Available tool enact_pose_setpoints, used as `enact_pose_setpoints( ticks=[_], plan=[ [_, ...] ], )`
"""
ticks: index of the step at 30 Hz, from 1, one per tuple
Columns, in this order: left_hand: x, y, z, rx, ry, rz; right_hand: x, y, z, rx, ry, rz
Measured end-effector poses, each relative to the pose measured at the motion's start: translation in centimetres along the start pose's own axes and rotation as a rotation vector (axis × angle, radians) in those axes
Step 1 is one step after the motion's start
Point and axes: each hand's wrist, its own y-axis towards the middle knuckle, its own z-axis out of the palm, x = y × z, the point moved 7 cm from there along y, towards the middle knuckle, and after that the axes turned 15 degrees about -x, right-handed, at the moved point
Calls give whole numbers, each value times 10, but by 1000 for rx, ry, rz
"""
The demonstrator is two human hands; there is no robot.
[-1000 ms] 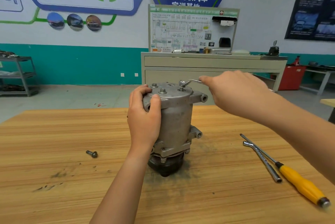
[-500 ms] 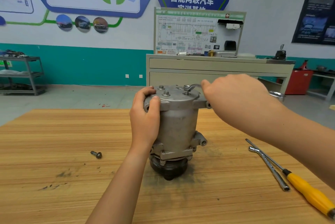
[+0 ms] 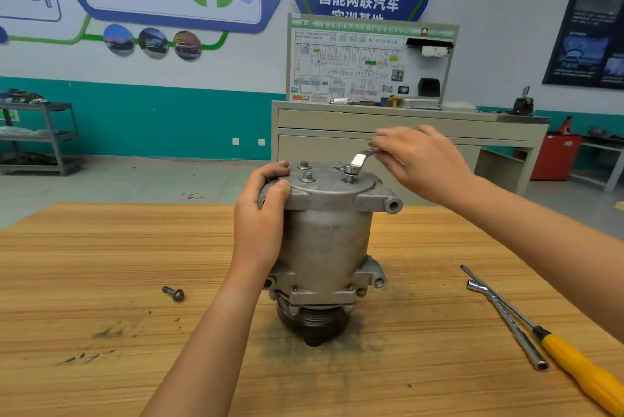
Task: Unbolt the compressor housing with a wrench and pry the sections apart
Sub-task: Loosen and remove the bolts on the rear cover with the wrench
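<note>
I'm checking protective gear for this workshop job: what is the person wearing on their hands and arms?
Nothing that shows. The left hand and right hand are bare, without gloves; no ring, watch or bracelet is visible. The left forearm and right forearm are uncovered to the frame edge, so no sleeve appears.

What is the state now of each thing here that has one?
Compressor: upright on the table, cover on.
Wrench: head down on the compressor top.
Right hand: pinches the wrench handle.
Left hand: grips the compressor top.
Loose bolt: lying on the table.
Screwdriver: lying unused.
Socket wrench: lying beside the screwdriver.
</note>
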Motion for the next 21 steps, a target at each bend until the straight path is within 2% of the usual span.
enact_pose_setpoints(
  ticks=[4,6,7,10,11,12,13,18,21],
  plan=[
    [0,-1,-1,4,15,-16,30,48,42,141,73,-235],
    [-2,-2,-1,-3,19,-6,34,56,39,103,48,-290],
    [-3,-3,-1,-8,22,8,26,58,30,18,55,-211],
    [-7,-9,0,-46,56,46,-14,51,-9,-163,203,273],
    [-9,-13,1,-64,73,64,-21,46,-21,-194,265,362],
    [-11,-16,2,-83,92,83,-21,40,-34,-196,265,376],
    [-14,-20,3,-100,115,107,-16,34,-44,-149,204,338],
    [-25,-38,9,-161,265,234,13,-16,-55,307,-217,134],
    [-26,-40,10,-166,296,236,21,-19,-54,357,-337,85]
  ],
)
